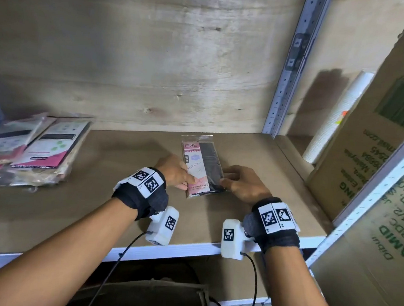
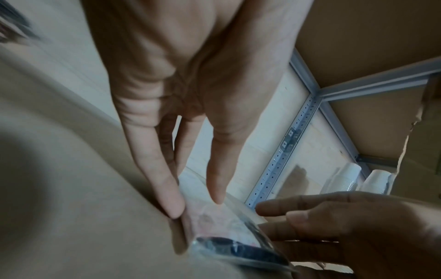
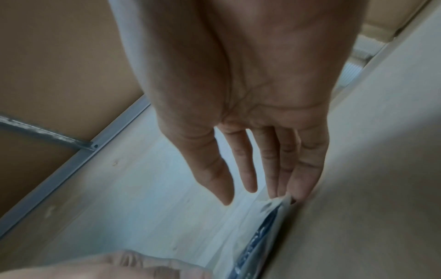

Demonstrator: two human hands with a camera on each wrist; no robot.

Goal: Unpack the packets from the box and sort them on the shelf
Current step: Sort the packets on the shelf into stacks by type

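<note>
On the shelf (image 1: 141, 216), well right of the stacked packets (image 1: 30, 147), the packet (image 1: 202, 167) lies flat, left hand (image 1: 175, 171) and right hand (image 1: 244, 183) with straight fingers touching its side edges; looks light, floppy, slick, so grab the edges.

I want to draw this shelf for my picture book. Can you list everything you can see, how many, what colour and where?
packet: one, pink and black in clear wrap, flat on the middle of the shelf between both hands
pile of packets: one pile, count unclear, pink, white and black, left end of the shelf
shelf: one, brown board with white front edge
back wall: one, pale wood, behind the shelf
post: one, grey metal with holes, right of middle
cups: one white stack, leaning at the right
box: one, brown with green print, far right
left hand: touching the packet's left edge
right hand: touching the packet's right edge
</note>
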